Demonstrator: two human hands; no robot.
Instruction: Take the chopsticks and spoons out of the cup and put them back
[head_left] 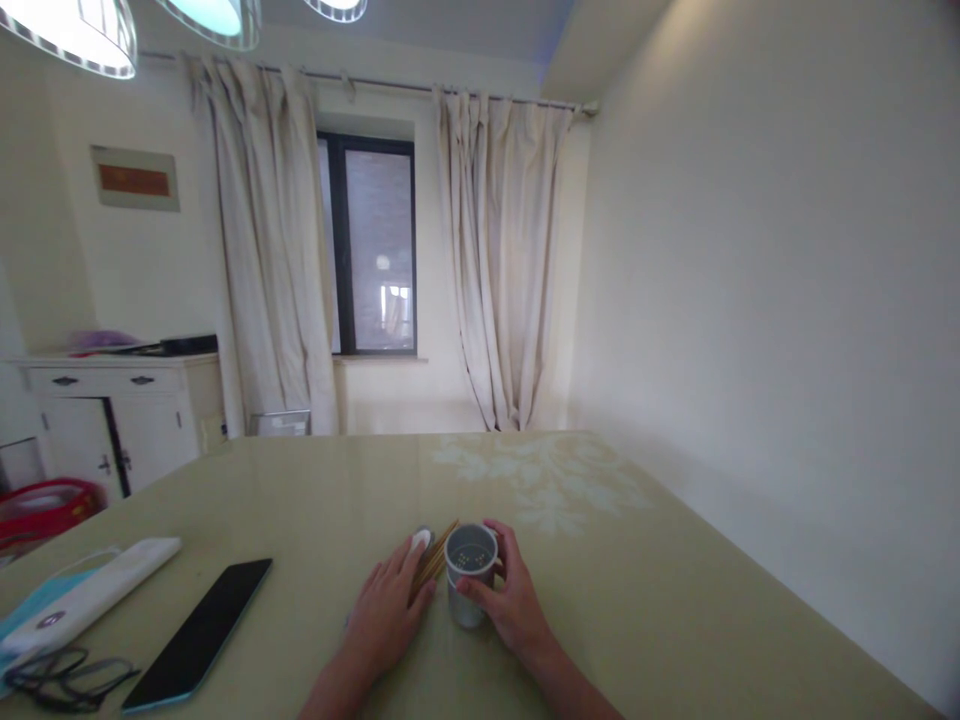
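My right hand (517, 600) is wrapped round a grey cylindrical container (468, 600) standing upright on the table, thumb on the near side and fingers on the far side. Inside its round rim shows a surface dotted with small light specks or holes. Just left of it, several thin pointed wooden sticks (442, 550) like toothpicks lie partly under my left hand (388, 605). That hand rests flat with its fingers stretched forward and its thumb a little apart. At its fingertips is a small round white thing with a grey edge (421, 541), partly covered.
On the left of the greenish table (315, 500) lie a dark-screened phone (202, 630), black-framed glasses (67, 680), a long white device (97, 595) and a light-blue item (49, 600). A white cabinet (150, 420) and a red basket (82, 497) stand beyond. A wall (765, 300) runs along the right.
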